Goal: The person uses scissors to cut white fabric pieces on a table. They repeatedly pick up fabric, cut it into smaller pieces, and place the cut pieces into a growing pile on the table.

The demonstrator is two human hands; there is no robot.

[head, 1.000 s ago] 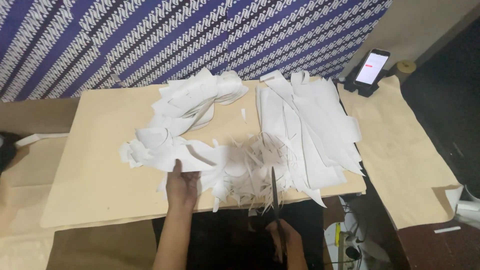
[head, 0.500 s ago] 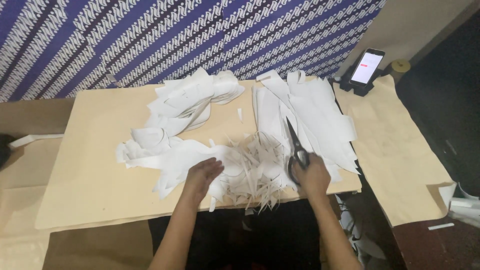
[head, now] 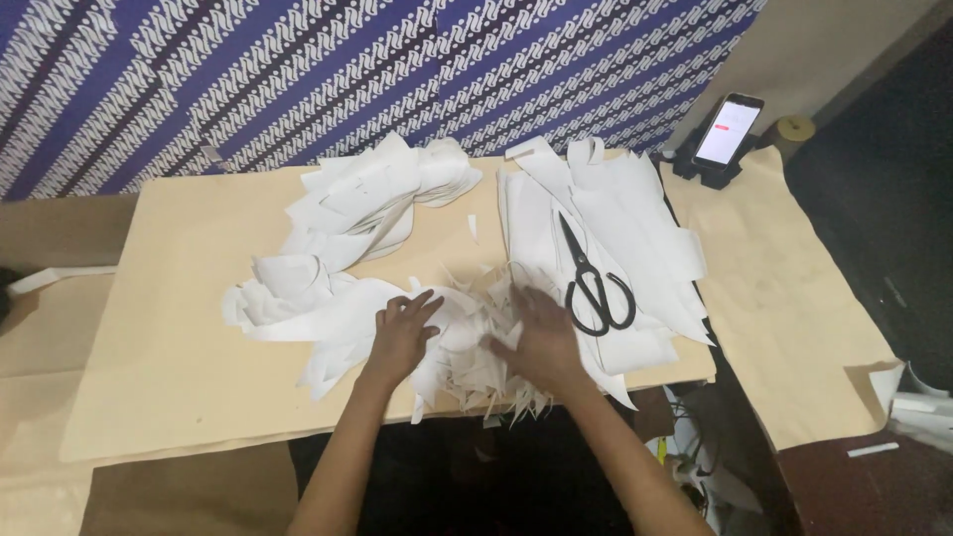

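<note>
My left hand [head: 402, 333] rests with fingers spread on a heap of white paper scraps [head: 467, 347] near the front edge of a tan board [head: 169, 328]. My right hand [head: 536, 333] lies flat and open on the same heap, just right of the left one. Black scissors [head: 593, 283] lie free on a stack of long white paper pieces [head: 615, 218], a little right of my right hand, blades pointing away from me. Curled white paper strips [head: 357, 208] are piled behind my left hand.
A phone with a lit screen [head: 728, 132] stands on a dark stand at the back right. A sheet of tan paper [head: 784, 298] covers the surface to the right. A blue and white patterned cloth [head: 347, 69] hangs behind the board.
My right hand carried the scissors up from the front edge, laid them on the paper stack and let go. It now rests on the scraps. My left hand shifted right.
</note>
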